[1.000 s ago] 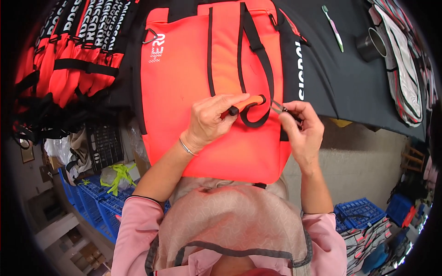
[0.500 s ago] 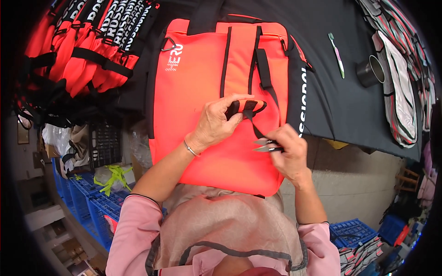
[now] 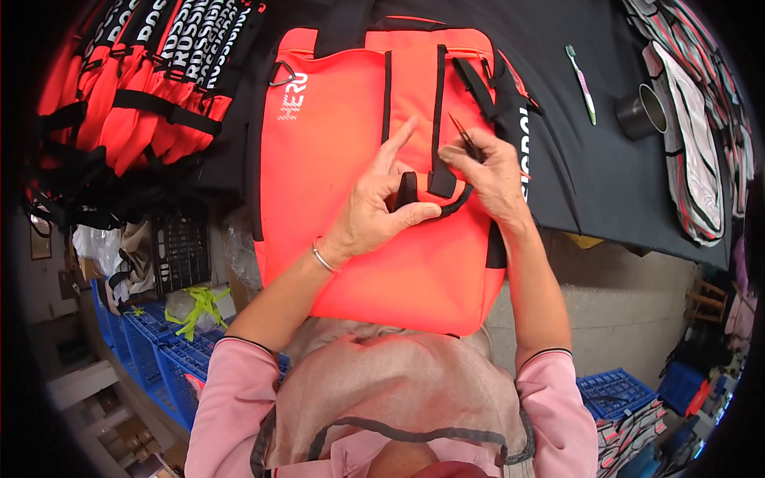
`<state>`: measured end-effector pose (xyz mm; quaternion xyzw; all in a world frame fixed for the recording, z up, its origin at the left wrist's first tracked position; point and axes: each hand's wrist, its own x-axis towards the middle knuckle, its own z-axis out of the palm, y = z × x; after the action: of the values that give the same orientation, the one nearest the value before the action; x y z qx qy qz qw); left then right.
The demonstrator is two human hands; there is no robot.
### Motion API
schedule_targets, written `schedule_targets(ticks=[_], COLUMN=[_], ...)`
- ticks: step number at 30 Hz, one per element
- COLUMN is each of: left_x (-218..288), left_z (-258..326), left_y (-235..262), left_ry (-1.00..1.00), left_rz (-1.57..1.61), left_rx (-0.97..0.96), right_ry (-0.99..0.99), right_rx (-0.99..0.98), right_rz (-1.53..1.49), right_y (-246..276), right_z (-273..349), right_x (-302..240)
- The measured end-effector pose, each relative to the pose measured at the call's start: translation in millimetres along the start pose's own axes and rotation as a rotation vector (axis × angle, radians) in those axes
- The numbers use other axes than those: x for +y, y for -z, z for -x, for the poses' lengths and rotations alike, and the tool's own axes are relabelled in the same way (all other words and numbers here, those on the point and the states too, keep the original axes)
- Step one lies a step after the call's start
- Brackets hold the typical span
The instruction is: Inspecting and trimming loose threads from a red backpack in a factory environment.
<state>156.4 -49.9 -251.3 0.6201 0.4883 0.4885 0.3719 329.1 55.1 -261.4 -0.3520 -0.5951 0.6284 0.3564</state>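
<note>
A bright orange-red backpack (image 3: 319,175) with black trim lies on the dark cloth-covered table, its lower end toward me. My left hand (image 3: 370,207) grips the lower end of its padded shoulder strap (image 3: 414,95), thumb below, forefinger stretched upward along it. My right hand (image 3: 496,179) holds small pointed scissors (image 3: 464,137), tips up and away from me. The same hand's thumb and forefinger pinch the black webbing (image 3: 441,180) that comes up from the strap end. How the scissors' handles sit in the palm is hidden.
Several similar orange bags (image 3: 135,119) are stacked at the far left. To the right stand a toothbrush (image 3: 583,88), a dark metal cup (image 3: 639,113) and a grey pouch (image 3: 687,151). Blue crates (image 3: 163,350) are low on the left, another blue crate (image 3: 617,393) low on the right.
My right hand has moved up and away from me, drawing the webbing up; the scissors now point away instead of left. My left hand's hold on the strap end has shifted slightly.
</note>
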Motion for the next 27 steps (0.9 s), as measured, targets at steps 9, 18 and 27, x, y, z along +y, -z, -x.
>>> schedule_targets(ticks=[9,18,27], left_x=[-8.3,-8.1,-13.3], left_z=[-5.4,-0.5,-4.4], left_y=[-4.0,-7.3,-9.6], left_ry=[-0.183,0.151,0.039], left_rz=[-0.082,-0.002,-0.105], left_rx=[-0.006,-0.139,-0.191], right_ry=[-0.243,-0.076,0.36], right_rx=[-0.194,0.265,-0.056], right_rz=[-0.33,0.131,0.589], right_y=[-5.3,5.4,5.0], right_z=[4.0,39.7,57.4], right_x=[13.6,-25.6,-25.7])
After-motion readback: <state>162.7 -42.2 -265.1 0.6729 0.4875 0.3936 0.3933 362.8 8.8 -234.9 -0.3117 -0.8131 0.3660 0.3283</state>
